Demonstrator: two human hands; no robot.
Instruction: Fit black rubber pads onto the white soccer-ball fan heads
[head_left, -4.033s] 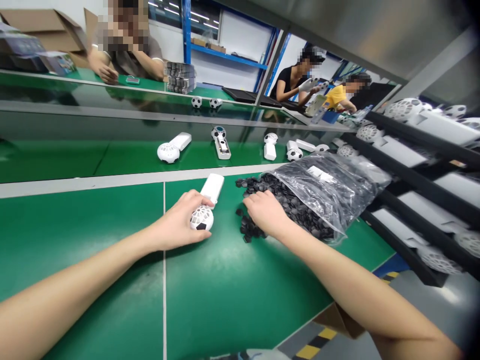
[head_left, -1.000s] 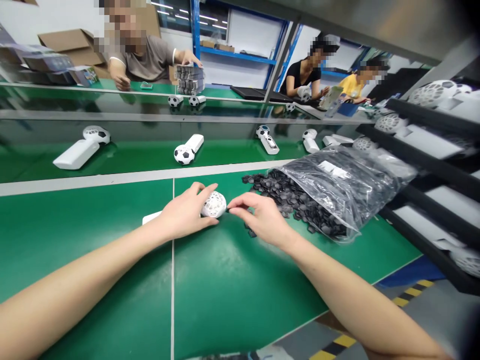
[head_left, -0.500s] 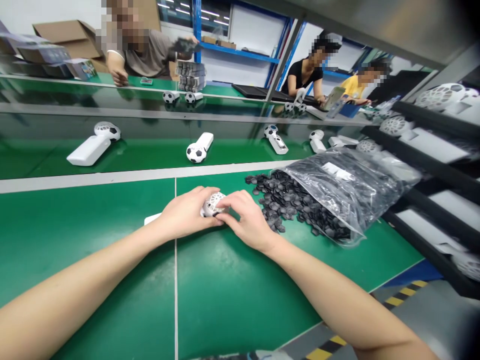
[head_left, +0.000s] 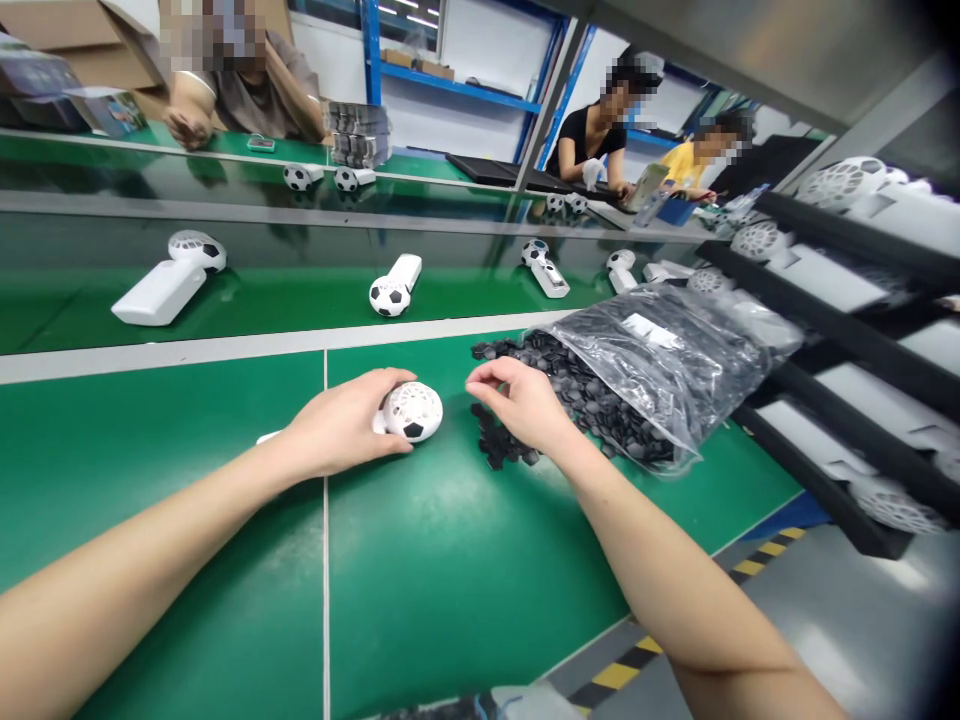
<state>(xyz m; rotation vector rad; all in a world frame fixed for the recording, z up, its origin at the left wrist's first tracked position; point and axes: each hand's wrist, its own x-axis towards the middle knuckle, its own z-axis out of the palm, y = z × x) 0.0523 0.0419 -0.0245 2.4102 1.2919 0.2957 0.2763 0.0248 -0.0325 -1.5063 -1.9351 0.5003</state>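
My left hand (head_left: pixel 349 425) is closed around a white handheld fan with a football-shaped head (head_left: pixel 415 410), which lies on the green work surface. Its head has an openwork grille on top and a black patch on the near side; most of the handle is hidden under my hand and wrist. To the right, my right hand (head_left: pixel 521 400) is held apart from the fan, beside a heap of small black plastic pieces (head_left: pixel 622 420). Its thumb and fingers come together in a pinch, and whatever is between them is too small to make out.
A clear plastic bag (head_left: pixel 690 350) lies on its side, black pieces spilling from its mouth. Similar fans (head_left: pixel 161 290) lie along the green strip beyond the pale rail. At right stands a black rack (head_left: pixel 825 400) holding white parts. Several people sit across the line.
My right hand has left the fan's head and moved right to the black pieces. My left hand keeps its hold. The person at far left has lowered a dark item out of sight.
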